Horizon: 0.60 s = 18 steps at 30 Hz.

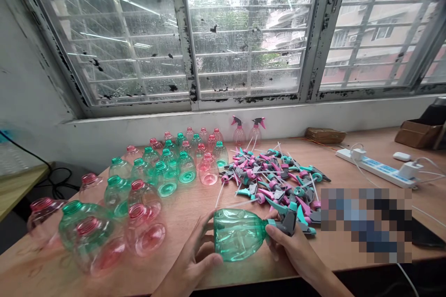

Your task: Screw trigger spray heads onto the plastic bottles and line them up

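A clear green spray bottle (239, 234) lies sideways between my hands near the table's front edge, its base to the left. My left hand (200, 253) cups the base with the thumb below and the fingers behind. At the neck, my right hand (284, 241) grips the collar of the grey and teal spray head (288, 221), which sits on the bottle's mouth. A thin dip tube shows inside the bottle. Just behind is a pile of loose spray heads (275, 174) in pink, teal and grey, with white tubes sticking out.
Several open green and pink bottles (165, 178) stand on the left of the table (188, 216). Two pink bottles with spray heads (239, 133) stand by the wall. A power strip (378, 168), a brown parcel (324, 135) and a cardboard box (418, 133) are at right; one patch is blurred.
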Each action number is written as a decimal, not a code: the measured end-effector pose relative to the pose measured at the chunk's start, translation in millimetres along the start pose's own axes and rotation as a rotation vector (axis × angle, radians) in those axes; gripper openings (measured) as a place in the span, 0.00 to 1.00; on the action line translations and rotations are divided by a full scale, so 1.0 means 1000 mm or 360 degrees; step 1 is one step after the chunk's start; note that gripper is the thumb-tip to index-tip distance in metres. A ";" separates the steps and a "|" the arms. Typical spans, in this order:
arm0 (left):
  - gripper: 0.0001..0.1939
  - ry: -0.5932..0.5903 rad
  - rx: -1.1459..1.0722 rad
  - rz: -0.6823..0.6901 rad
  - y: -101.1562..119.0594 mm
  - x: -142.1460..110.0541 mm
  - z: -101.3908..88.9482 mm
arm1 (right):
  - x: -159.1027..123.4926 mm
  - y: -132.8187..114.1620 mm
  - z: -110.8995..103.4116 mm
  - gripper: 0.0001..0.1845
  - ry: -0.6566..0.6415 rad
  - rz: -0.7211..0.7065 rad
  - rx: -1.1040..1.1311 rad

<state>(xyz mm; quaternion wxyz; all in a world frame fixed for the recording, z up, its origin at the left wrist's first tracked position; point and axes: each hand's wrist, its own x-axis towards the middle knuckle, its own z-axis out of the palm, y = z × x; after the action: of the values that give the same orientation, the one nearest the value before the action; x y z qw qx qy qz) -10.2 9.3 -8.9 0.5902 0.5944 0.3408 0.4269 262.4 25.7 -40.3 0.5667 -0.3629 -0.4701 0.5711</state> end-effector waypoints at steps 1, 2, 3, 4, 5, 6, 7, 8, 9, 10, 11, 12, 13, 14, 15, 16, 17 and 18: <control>0.37 -0.0017 0.0009 0.0006 0.000 0.000 -0.001 | 0.000 0.000 0.000 0.22 0.0001 0.0005 -0.0001; 0.36 -0.0031 0.0015 0.0010 0.000 0.000 -0.001 | -0.001 0.000 -0.001 0.22 0.0005 0.0011 -0.0001; 0.36 -0.0035 0.0018 0.0016 0.000 0.000 -0.001 | -0.001 0.000 -0.001 0.23 0.0014 0.0017 0.0004; 0.36 -0.0035 0.0021 0.0022 0.000 0.000 -0.001 | -0.001 0.000 -0.001 0.23 0.0025 0.0024 0.0013; 0.36 -0.0037 0.0024 0.0025 0.000 0.000 -0.001 | -0.002 0.000 -0.001 0.23 0.0032 0.0032 0.0022; 0.36 -0.0040 0.0032 0.0027 0.000 0.000 -0.001 | -0.002 0.000 -0.001 0.23 0.0037 0.0040 0.0031; 0.37 -0.0042 0.0047 0.0029 0.000 0.000 -0.001 | -0.002 0.000 -0.001 0.23 0.0038 0.0044 0.0038; 0.38 -0.0042 0.0065 0.0031 0.000 -0.001 -0.001 | -0.002 0.000 -0.001 0.23 0.0034 0.0045 0.0044; 0.39 -0.0043 0.0083 0.0028 0.000 -0.001 -0.001 | -0.001 -0.001 -0.001 0.23 0.0027 0.0045 0.0048; 0.40 -0.0046 0.0098 0.0024 0.000 -0.002 -0.001 | -0.001 -0.001 -0.001 0.23 0.0022 0.0045 0.0054; 0.41 -0.0046 0.0107 0.0024 -0.001 -0.002 -0.001 | -0.001 -0.001 -0.001 0.22 0.0022 0.0044 0.0061; 0.42 -0.0052 0.0106 0.0023 -0.002 -0.003 -0.001 | -0.001 -0.002 -0.001 0.22 0.0019 0.0044 0.0068; 0.42 -0.0063 0.0098 0.0021 -0.002 -0.003 -0.001 | 0.000 -0.002 -0.001 0.22 0.0015 0.0046 0.0074; 0.42 -0.0070 0.0085 0.0018 -0.003 -0.004 0.000 | 0.000 -0.002 -0.001 0.22 0.0014 0.0047 0.0077; 0.42 -0.0070 0.0069 0.0013 -0.004 -0.005 0.000 | -0.001 -0.002 -0.001 0.22 0.0010 0.0047 0.0078; 0.42 -0.0063 0.0055 0.0005 -0.004 -0.005 0.000 | -0.001 -0.002 -0.002 0.22 0.0004 0.0045 0.0075; 0.43 -0.0053 0.0045 -0.0006 -0.004 -0.005 0.000 | -0.001 -0.001 -0.002 0.22 -0.0002 0.0044 0.0070; 0.45 -0.0043 0.0036 -0.0013 -0.004 -0.006 0.001 | -0.001 -0.001 -0.002 0.22 -0.0003 0.0042 0.0066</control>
<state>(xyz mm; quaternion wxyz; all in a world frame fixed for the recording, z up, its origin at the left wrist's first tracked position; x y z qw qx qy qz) -11.4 4.2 -13.7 0.5898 0.6054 0.3399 0.4125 264.5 24.9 -40.1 0.5661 -0.3566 -0.4539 0.5884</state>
